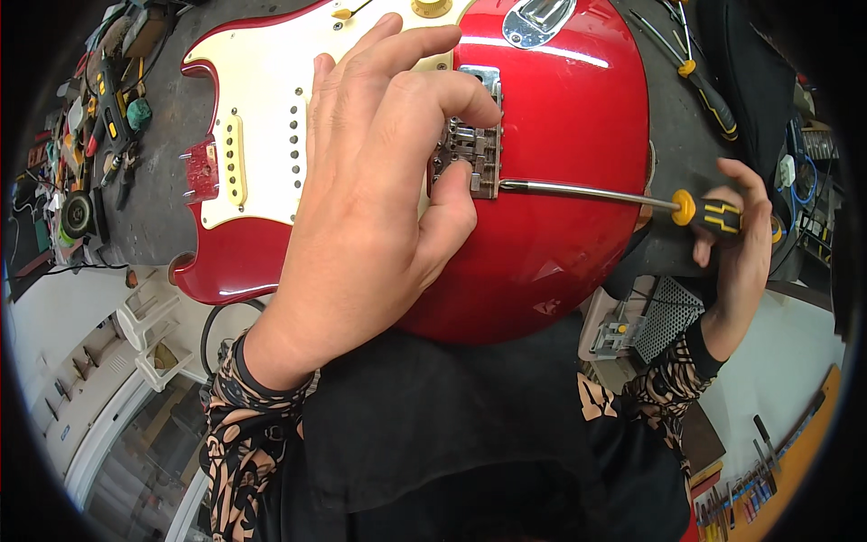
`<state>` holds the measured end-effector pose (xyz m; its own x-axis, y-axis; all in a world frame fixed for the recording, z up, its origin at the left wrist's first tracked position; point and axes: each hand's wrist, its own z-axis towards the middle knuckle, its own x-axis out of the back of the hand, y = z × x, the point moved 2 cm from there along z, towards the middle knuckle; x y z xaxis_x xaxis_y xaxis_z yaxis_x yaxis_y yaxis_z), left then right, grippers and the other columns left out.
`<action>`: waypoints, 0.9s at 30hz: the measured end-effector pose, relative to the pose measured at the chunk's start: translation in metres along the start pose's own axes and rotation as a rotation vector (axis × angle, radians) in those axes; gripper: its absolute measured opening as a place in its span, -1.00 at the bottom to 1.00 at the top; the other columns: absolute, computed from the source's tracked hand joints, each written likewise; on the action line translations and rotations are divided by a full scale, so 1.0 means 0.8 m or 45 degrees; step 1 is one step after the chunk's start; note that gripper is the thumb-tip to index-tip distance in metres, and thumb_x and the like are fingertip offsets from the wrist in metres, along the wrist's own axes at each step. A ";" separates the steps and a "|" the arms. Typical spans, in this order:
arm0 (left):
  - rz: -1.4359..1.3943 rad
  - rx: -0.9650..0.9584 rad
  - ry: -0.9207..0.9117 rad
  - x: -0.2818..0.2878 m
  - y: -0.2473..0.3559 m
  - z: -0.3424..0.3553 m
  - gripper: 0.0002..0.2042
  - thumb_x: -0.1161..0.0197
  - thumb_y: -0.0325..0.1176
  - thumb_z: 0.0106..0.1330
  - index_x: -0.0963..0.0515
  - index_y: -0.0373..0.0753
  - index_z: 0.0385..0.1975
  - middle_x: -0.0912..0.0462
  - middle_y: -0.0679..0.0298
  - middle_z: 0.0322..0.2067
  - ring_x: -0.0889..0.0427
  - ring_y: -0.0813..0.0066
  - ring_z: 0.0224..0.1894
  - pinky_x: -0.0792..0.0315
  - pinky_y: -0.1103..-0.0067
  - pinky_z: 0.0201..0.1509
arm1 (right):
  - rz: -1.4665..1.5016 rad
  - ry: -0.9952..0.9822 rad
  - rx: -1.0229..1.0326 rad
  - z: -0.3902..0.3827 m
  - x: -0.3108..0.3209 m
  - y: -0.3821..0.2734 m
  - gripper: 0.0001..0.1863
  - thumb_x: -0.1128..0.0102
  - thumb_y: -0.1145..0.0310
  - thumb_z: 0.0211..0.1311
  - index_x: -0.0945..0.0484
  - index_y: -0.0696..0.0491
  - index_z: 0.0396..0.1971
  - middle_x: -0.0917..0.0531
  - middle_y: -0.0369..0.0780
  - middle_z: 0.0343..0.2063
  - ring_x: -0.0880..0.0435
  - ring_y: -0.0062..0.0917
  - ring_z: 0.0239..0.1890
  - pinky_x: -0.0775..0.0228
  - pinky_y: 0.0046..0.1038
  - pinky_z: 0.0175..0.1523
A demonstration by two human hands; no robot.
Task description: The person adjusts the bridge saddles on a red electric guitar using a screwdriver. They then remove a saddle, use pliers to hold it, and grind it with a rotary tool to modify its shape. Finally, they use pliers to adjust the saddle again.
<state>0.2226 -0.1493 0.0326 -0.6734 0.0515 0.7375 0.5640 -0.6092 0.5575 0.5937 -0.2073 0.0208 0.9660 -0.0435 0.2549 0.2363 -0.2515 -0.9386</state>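
Note:
A red electric guitar body (569, 244) with a cream pickguard (257, 77) lies flat before me, its neck pocket empty. Over the metal bridge (488, 149) is my left hand (370, 172), thumb and index finger curved apart, their tips touching or just above the saddles. My right hand (745, 226) grips the black and yellow handle of a screwdriver (596, 192) from the right. Its shaft runs level across the body, and the tip meets the bridge's rear edge. Whether the tip sits in a screw is too small to tell.
On the dark workbench (673, 163), another screwdriver (709, 99) lies at the upper right. Tools and a yellow-black power tool (110, 104) crowd the left side. A metal output jack plate (537, 20) sits on the body. Below the right forearm is a perforated metal piece (668, 316).

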 end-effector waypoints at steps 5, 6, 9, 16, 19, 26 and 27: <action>0.191 -0.187 -0.013 -0.004 -0.022 -0.006 -0.56 -0.25 -0.70 0.18 -0.51 -0.22 0.08 -0.45 -0.10 0.42 -0.30 -0.21 0.57 -0.11 0.08 0.64 | -0.282 0.204 0.050 0.004 0.000 0.007 -0.59 0.01 0.14 0.75 -0.47 0.12 0.30 -0.61 -0.35 -0.20 -0.50 -0.85 -0.25 -0.24 -0.77 -0.22; 0.188 -0.198 -0.001 -0.005 -0.023 -0.006 -0.56 -0.25 -0.70 0.18 -0.51 -0.22 0.08 -0.45 -0.10 0.42 -0.29 -0.22 0.57 -0.10 0.07 0.64 | -0.213 0.173 0.111 0.002 -0.002 0.011 -0.61 -0.02 0.19 0.73 -0.44 0.11 0.31 -0.59 -0.32 -0.14 -0.50 -0.81 -0.20 -0.24 -0.75 -0.14; 0.005 -0.121 0.084 -0.007 -0.012 -0.005 -0.56 -0.26 -0.70 0.18 -0.50 -0.23 0.09 -0.45 -0.10 0.43 -0.29 -0.23 0.57 -0.09 0.05 0.64 | -0.049 0.036 0.253 0.001 0.002 0.023 -0.64 -0.08 0.29 0.67 -0.35 0.08 0.31 -0.54 -0.22 0.02 -0.47 -0.69 -0.05 -0.24 -0.67 0.08; 0.045 0.143 -0.070 0.002 0.000 -0.008 -0.55 -0.24 -0.71 0.18 -0.50 -0.21 0.09 -0.44 -0.10 0.43 -0.27 -0.24 0.58 -0.12 0.06 0.63 | 0.010 -0.045 0.525 0.001 0.021 0.034 -0.60 -0.09 0.18 0.67 -0.37 0.08 0.28 -0.48 -0.16 0.09 -0.52 -0.57 0.09 -0.32 -0.51 0.23; 0.028 0.130 -0.054 0.000 -0.001 -0.007 -0.56 -0.24 -0.72 0.18 -0.50 -0.21 0.08 -0.44 -0.09 0.43 -0.27 -0.24 0.58 -0.13 0.07 0.62 | 0.082 -0.030 0.325 -0.005 -0.006 0.012 -0.58 0.01 0.14 0.71 -0.42 0.10 0.33 -0.55 -0.21 -0.02 -0.59 -0.67 -0.12 -0.42 -0.59 -0.06; -0.010 0.166 -0.037 0.003 0.001 -0.007 -0.57 -0.24 -0.71 0.18 -0.50 -0.22 0.07 -0.43 -0.09 0.44 -0.29 -0.21 0.57 -0.14 0.10 0.63 | -0.262 0.179 0.045 -0.002 0.003 0.006 -0.61 -0.01 0.18 0.72 -0.46 0.06 0.33 -0.57 -0.38 -0.15 -0.48 -0.86 -0.29 -0.32 -0.69 -0.24; -0.020 0.132 -0.013 0.002 0.001 -0.006 -0.57 -0.24 -0.72 0.18 -0.50 -0.22 0.07 -0.43 -0.09 0.44 -0.29 -0.20 0.57 -0.14 0.11 0.62 | -0.169 0.230 0.151 -0.004 0.004 0.012 -0.62 -0.06 0.20 0.70 -0.45 0.06 0.32 -0.57 -0.34 -0.09 -0.49 -0.83 -0.24 -0.34 -0.69 -0.20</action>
<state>0.2194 -0.1536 0.0321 -0.6780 0.0690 0.7318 0.5999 -0.5233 0.6052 0.5988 -0.2128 0.0136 0.8938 -0.1925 0.4049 0.3805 -0.1519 -0.9122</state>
